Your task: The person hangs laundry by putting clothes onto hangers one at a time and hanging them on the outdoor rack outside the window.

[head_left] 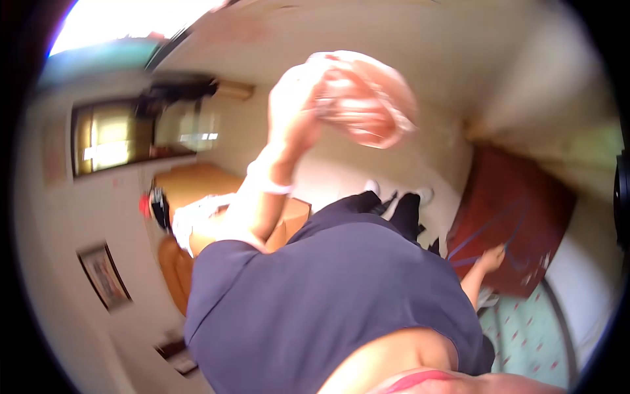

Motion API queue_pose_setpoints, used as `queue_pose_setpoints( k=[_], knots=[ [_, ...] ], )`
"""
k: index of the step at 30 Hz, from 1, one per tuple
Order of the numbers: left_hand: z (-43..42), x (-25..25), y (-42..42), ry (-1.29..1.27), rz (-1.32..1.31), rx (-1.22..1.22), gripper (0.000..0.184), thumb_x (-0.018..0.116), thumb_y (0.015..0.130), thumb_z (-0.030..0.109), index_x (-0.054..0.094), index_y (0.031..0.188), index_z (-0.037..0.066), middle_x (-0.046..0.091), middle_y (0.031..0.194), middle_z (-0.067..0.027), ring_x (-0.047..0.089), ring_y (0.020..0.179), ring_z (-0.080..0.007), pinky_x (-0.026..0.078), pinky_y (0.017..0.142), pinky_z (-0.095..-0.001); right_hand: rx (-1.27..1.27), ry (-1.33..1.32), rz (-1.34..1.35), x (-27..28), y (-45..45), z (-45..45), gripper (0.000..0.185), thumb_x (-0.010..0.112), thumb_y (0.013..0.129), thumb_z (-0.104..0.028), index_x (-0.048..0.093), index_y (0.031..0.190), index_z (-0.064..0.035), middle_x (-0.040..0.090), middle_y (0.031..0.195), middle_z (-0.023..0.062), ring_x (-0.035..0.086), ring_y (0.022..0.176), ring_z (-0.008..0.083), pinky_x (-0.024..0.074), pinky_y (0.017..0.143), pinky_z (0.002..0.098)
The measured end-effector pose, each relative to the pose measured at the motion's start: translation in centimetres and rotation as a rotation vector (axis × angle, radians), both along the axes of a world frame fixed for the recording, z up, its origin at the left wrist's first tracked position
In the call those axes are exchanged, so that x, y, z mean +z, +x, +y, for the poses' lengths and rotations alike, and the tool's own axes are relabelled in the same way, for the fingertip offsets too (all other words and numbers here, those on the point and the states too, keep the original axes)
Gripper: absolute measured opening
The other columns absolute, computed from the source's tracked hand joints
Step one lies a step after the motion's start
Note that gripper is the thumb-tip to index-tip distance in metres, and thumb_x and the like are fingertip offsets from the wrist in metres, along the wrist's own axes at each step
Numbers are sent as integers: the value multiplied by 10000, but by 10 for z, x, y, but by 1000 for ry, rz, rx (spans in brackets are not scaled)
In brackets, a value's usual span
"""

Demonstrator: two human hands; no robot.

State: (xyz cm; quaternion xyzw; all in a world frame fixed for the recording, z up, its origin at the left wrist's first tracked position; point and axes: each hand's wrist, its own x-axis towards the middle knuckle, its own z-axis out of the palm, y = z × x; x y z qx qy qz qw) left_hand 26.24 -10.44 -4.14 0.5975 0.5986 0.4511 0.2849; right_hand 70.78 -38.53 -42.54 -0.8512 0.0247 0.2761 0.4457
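My left hand (295,108) is raised high in front of me, with fingers closed around a crumpled pink cloth (374,98). The cloth is smeared by motion, and its exact kind is unclear. A pale band (269,186) circles my left wrist. Low at my right side, my right hand (491,258) is closed, with a thin blue strap (482,230) running by its fingers and looping out in front of the dark red surface (505,197). Blur hides part of the strap.
An orange-brown sofa (174,269) with white fabric (190,220) on it stands to my left. On the left wall are a framed picture (105,276) and a window (118,138). A patterned green surface (525,335) lies at lower right. My shoes (424,194) rest on the pale floor.
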Motion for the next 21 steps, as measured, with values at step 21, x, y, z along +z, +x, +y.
queue_pose_setpoints(
  k=[21],
  knots=[
    [-70,18,-170,38,-833,190,172,556,897,128,471,975,2,532,808,-44,509,705,-92,462,629,-261,702,1596,808,416,-400,250,190,455,902,-168,546,797,-40,241,528,-37,209,480,79,170,451,237]
  ],
)
